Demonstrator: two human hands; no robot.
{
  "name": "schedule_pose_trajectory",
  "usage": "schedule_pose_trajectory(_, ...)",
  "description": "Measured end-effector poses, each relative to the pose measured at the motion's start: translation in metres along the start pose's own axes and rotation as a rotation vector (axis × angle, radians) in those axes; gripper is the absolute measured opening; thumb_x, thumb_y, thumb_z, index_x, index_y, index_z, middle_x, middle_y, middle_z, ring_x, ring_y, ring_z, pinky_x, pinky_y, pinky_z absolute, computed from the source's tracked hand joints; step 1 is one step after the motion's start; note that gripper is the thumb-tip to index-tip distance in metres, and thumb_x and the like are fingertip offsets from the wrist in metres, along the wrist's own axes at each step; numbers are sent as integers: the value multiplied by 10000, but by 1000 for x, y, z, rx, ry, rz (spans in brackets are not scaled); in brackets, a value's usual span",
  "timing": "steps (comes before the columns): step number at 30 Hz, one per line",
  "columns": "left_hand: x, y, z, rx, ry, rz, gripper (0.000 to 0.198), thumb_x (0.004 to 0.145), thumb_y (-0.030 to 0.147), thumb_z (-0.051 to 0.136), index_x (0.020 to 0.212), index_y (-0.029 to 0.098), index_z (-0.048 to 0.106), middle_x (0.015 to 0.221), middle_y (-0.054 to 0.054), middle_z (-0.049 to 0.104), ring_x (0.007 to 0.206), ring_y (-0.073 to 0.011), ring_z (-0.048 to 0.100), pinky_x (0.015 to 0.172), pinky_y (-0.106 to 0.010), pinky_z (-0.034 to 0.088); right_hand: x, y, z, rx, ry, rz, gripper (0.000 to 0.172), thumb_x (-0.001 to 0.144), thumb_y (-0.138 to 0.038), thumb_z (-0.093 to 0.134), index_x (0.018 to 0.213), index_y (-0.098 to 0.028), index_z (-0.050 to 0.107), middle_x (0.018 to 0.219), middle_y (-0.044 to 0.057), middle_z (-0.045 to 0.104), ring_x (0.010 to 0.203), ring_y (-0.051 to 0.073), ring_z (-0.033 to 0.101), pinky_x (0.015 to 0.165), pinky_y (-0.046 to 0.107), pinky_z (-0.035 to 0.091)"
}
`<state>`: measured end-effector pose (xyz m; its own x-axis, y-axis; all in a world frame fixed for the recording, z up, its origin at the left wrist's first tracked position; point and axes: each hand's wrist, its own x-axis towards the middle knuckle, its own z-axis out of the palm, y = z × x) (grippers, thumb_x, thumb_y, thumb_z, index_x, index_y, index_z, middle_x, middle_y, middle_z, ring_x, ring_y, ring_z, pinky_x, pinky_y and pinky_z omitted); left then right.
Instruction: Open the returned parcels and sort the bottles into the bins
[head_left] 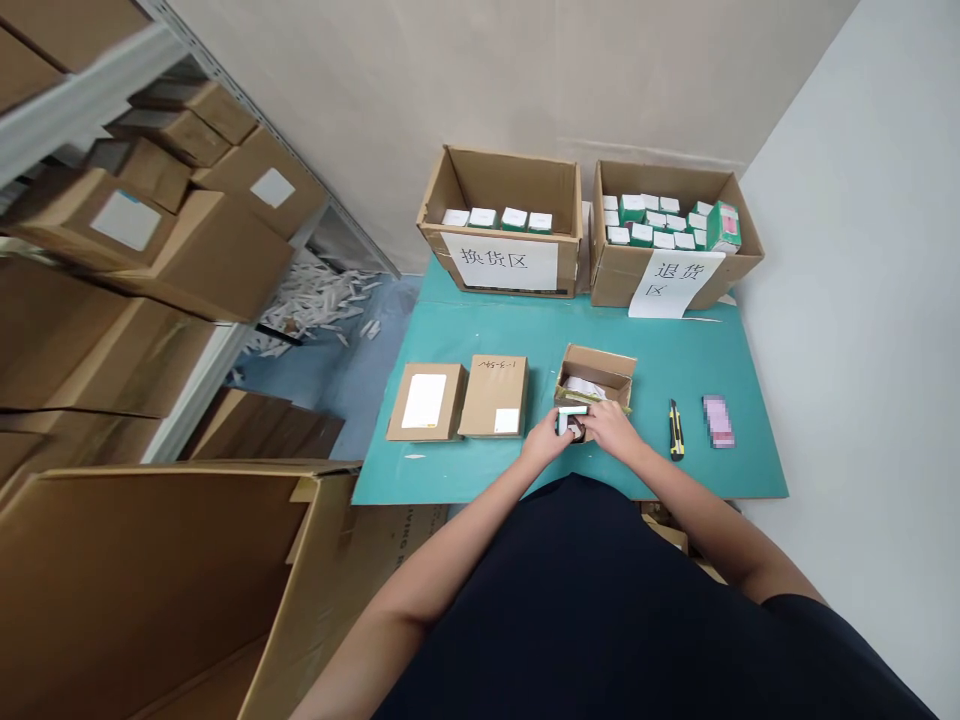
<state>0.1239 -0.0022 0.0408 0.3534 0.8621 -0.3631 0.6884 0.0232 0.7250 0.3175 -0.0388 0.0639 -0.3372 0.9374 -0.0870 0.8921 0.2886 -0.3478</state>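
Observation:
My left hand [544, 443] and my right hand [611, 428] meet over a small open cardboard carton [596, 375] near the front of the teal table mat [495, 340]. A small white box with a green edge [571, 421] is gripped by my left hand just above the carton's front. My right hand lies against that box's right end and the carton's front edge, and its grip is hard to make out. White packing paper [585, 388] shows inside the carton. Part of the carton's front is hidden by my hands.
Two sealed cardboard parcels [457, 400] lie left of my hands. A yellow utility knife [676, 430] and a blurred pink card [718, 421] lie to the right. Two signed cartons of small boxes [592, 225] stand behind. Stacked cartons on shelving [135, 230] and a large open carton [150, 590] fill the left.

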Motion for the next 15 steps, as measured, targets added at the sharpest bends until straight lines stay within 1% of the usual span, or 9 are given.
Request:
schedule_pose_trajectory(2,-1,-4,-1,-25,25,-23,469,860,256,579,1328,239,591,1080,-84,747,970,-282,703,836,-345,505,0,-4,-5,-55,-42,-19,273,994,-251,543,1190,-234,733,1002,125,650,1026,293,543,904,428,412)
schedule_pose_trajectory(4,-1,-10,-2,-85,43,-47,438,889,237,507,1315,245,609,1029,-65,754,929,-258,704,827,-339,511,3,-9,-8,-75,-90,-25,249,985,-292,571,1148,-220,745,995,131,663,1016,298,560,902,430,414)
schedule_pose_trajectory(6,2,-16,-2,-166,60,-53,392,911,261,471,1264,239,641,975,-46,756,902,-236,704,813,-323,520,6,-13,-8,-67,-118,-8,269,973,-294,586,1191,-227,729,1010,130,672,1011,297,581,905,427,420)
schedule_pose_trajectory(9,8,-22,0,-261,100,-46,330,901,320,512,1168,221,679,972,-36,754,907,-220,698,818,-312,532,12,-17,-4,-19,-130,48,409,927,-272,636,1336,-255,652,1095,142,673,1044,315,601,910,431,434)
schedule_pose_trajectory(11,12,-24,0,-292,108,-52,317,866,346,572,1130,213,689,956,-33,753,893,-223,694,819,-321,539,15,-18,1,-7,-152,97,480,887,-257,677,1365,-269,631,1132,152,668,1051,328,612,901,431,447)
schedule_pose_trajectory(15,19,-22,0,-295,118,-29,279,849,379,622,1053,212,714,938,-39,754,857,-227,689,809,-327,539,22,-22,7,-65,-193,206,453,884,-246,668,1334,-293,649,1110,141,672,956,298,645,847,405,475)
